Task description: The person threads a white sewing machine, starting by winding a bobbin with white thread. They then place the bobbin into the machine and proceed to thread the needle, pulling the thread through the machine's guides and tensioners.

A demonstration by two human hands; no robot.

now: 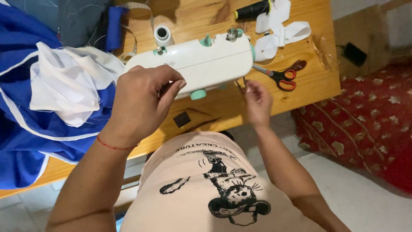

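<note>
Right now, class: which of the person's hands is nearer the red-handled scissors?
Right. The right hand is just left of the scissors, not touching; the left hand is beyond the sewing machine.

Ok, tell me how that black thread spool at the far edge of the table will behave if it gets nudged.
The black thread spool lies on its side on the wooden table, so it would probably roll rather than slide. It looks small and fully wound, so likely light and easy to knock. Its wound thread should grip better than bare plastic, though a loose end could unwind.
</note>
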